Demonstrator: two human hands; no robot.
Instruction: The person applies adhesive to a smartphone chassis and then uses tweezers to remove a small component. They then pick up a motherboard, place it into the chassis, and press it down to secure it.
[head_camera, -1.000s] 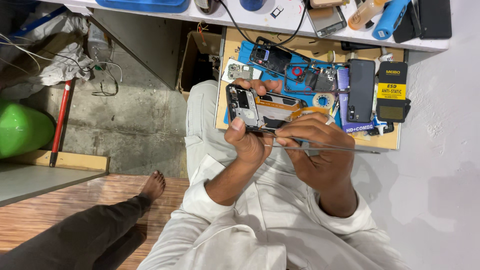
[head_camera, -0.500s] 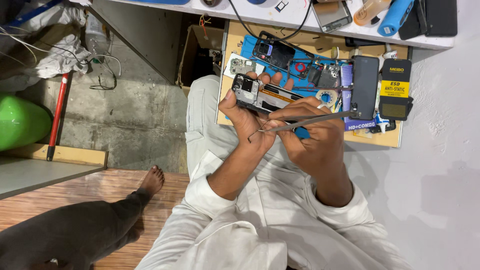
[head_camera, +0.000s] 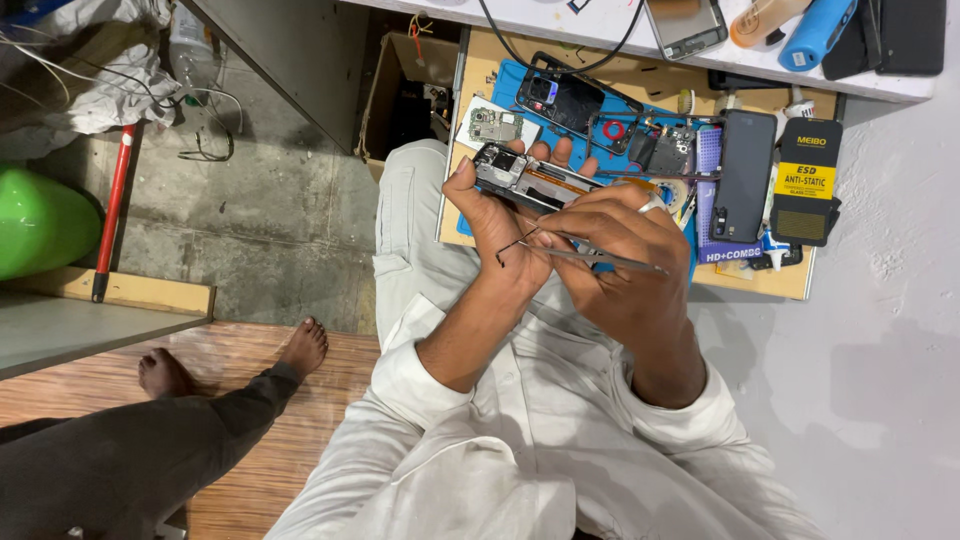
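Here, head view: at frame centre the left hand (head_camera: 500, 225) grips an opened phone frame (head_camera: 525, 178), fingers wrapped round its edges, exposed internals facing up. The right hand (head_camera: 615, 240) pinches slim metal tweezers (head_camera: 590, 258), fingers closed on the shaft, tips pointing left toward a thin dark wire (head_camera: 512, 248) just below the frame. The frame looks light, stiff and fragile; it is best held by its rim. Behind, in the upper centre, a wooden board (head_camera: 770, 285) carries a blue mat (head_camera: 520, 80), a black phone (head_camera: 745, 175) and loose parts.
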